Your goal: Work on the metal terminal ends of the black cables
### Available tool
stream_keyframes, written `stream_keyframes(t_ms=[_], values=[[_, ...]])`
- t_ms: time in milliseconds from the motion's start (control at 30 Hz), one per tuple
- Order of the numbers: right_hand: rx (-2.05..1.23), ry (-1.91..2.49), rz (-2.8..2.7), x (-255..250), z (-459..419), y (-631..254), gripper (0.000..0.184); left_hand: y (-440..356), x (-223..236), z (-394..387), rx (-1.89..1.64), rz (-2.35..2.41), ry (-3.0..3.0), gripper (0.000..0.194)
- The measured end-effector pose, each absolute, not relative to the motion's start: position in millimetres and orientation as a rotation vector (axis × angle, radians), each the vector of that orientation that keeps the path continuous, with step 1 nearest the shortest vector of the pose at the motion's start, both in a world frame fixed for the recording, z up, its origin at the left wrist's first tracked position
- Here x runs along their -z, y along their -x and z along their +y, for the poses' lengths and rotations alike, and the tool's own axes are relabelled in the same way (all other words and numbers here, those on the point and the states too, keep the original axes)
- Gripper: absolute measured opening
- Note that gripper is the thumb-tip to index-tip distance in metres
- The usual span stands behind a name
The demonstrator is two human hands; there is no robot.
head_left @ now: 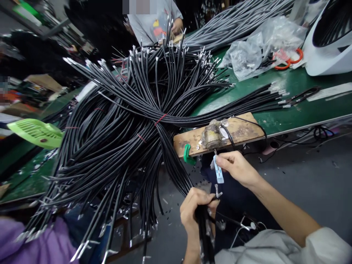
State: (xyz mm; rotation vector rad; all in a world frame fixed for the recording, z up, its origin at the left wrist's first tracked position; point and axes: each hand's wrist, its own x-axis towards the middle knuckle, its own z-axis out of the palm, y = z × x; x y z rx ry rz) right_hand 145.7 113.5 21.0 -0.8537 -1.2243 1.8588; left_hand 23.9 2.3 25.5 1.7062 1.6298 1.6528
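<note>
My left hand (194,207) is closed around a bunch of black cables (176,165) running down from the big pile. One cable end with a bare, silvery tip (218,191) sticks out between its thumb and fingers. My right hand (238,167) pinches a small light-blue plastic tool (219,173) with a pointed metal end turned up. That end is just below a round, yellowish, crusted block (211,135) on a wooden board (189,141); whether they touch I cannot tell. The tool's lower end hangs above the bare cable tip.
The large pile of tied black cables (115,154) covers much of the green table (291,82). Orange-handled scissors (295,58), plastic bags (244,55) and pliers (305,94) lie at right. A green clamp (187,154) grips the board. Across the table is another person (152,22).
</note>
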Motion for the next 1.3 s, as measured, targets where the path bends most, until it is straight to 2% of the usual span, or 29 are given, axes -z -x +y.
stream_keyframes(t_ms=[100,233,333,533,700,800,900,967,1000,1100,1200,1300], values=[[-2.067,0.692,-0.934,-17.7,107.7,-135.4,0.048,-28.7,-24.1,3.6,-1.736,1.71,-1.655,0.014],[-2.173,0.583,-0.662,-11.6,101.3,-130.5,0.043,-31.7,-21.2,7.2,-1.686,1.721,-1.658,0.008],[-2.216,0.533,-0.614,-10.4,98.5,-130.5,0.042,-31.2,-22.0,9.6,-1.612,1.685,-1.713,0.005],[-2.325,0.497,-0.6,7.9,96.5,-140.1,0.054,-33.0,-25.9,9.4,-1.598,1.694,-1.649,0.005],[-2.142,0.646,-0.625,35.6,89.9,-169.2,0.039,-25.0,-24.9,4.4,-1.558,1.631,-1.764,0.007],[-1.836,0.819,-0.935,32.0,79.1,-189.8,0.02,-17.7,-27.6,2.5,-1.482,1.561,-1.84,0.01],[-1.459,0.771,-1.418,10.8,67.8,-198.7,0.005,-14.3,-32.5,3.5,-1.246,1.554,-1.862,0.008],[-1.256,0.639,-1.724,-4.3,62.1,-195.3,0.019,-14.5,-34.7,4.9,-1.084,1.546,-1.878,0.001],[-1.18,0.589,-1.803,-9.6,60.0,-191.6,0.022,-14.8,-35.1,5.3,-1.035,1.543,-1.875,0.004],[-1.081,0.579,-1.743,-12.6,55.0,-177.3,0.018,-15.6,-33.6,3.4,-1.065,1.547,-1.824,0.007],[-1.129,0.684,-1.553,-2.4,48.9,-164.7,0.009,-15.4,-29.9,-1.0,-1.18,1.59,-1.817,0.007],[-1.29,0.77,-1.273,7.2,40.2,-153.0,0.016,-16.4,-26.1,-3.3,-1.237,1.625,-1.852,0.01]])
